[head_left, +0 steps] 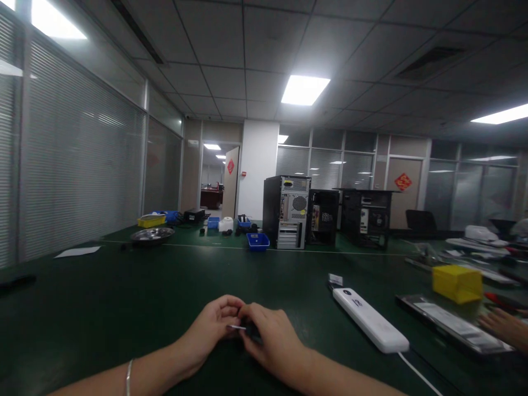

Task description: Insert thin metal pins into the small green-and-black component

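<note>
A: What do the hands hold, low at the near edge of the table point(124, 308)?

B: The left hand point(214, 324) and right hand point(270, 341) meet over the green top, fingertips together on a small part point(238, 328). A thin pale sliver shows between them; a dark bit sits under the right fingers. What it is, I cannot tell.

A: Pinched, then?

B: Both sets of fingers are closed on it, the left thumb and forefinger nipping the pale end, the right curled round the dark end. Held that close and that low, likely so the forearms rest on the table and steady fine work. A thin bracelet point(129, 377) circles the left wrist.

A: What lies near?

B: To the right, a white power strip point(369, 320) runs slantwise, its cord trailing off toward the near edge. Farther right sits a yellow box point(457, 283), and beside it a long dark panel point(449, 324). Another person's hand point(505, 327) rests at that panel's right end.

A: And the far side?

B: PC towers point(287, 212) stand with backs turned this way, ports exposed, probably for access. A blue bin point(258, 241) sits just in front; a metal dish point(152, 235) and a yellow tray point(151, 220) lie far left.
</note>
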`<state>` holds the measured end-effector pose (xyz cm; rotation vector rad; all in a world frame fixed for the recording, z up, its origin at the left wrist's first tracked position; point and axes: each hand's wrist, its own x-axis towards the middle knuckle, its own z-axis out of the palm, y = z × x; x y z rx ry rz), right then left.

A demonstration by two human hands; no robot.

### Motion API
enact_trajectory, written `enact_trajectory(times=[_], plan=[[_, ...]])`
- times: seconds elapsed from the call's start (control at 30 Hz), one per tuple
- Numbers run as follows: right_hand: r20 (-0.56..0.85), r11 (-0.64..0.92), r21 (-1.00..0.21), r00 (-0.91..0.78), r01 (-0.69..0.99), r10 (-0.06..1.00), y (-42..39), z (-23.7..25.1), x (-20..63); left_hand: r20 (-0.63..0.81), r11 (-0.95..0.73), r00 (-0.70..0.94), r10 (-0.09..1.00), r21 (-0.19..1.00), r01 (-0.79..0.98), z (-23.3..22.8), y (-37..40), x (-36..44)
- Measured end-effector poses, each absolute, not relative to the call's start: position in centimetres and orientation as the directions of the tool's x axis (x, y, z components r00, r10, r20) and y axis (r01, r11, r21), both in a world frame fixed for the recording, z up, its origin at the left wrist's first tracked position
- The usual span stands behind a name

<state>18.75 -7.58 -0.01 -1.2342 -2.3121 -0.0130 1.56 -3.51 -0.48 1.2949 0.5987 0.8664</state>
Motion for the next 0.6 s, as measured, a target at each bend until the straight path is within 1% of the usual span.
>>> enact_trajectory(times=[0.1, 0.2, 0.4, 0.6], plan=[[0.414, 0.597, -0.280, -0.466, 0.752, 0.782, -7.9, 0.3, 18.9, 0.105, 0.015, 0.551, 0.828, 0.978, -0.209, -0.4, -3.5, 1.3], [0.402, 0.579, -0.324, -0.445, 0.748, 0.800, -8.2, 0.6, 19.1, 0.114, -0.015, 0.507, 0.854, 0.980, -0.197, -0.4, -3.0, 0.9], [0.386, 0.563, -0.342, -0.434, 0.752, 0.814, -8.5, 1.0, 19.3, 0.125, -0.065, 0.385, 0.914, 0.984, -0.165, -0.7, -1.8, 0.0], [0.371, 0.570, -0.360, -0.448, 0.739, 0.814, -8.1, 0.6, 19.4, 0.171, -0.135, 0.341, 0.924, 0.983, -0.127, -1.1, -1.1, -0.1]])
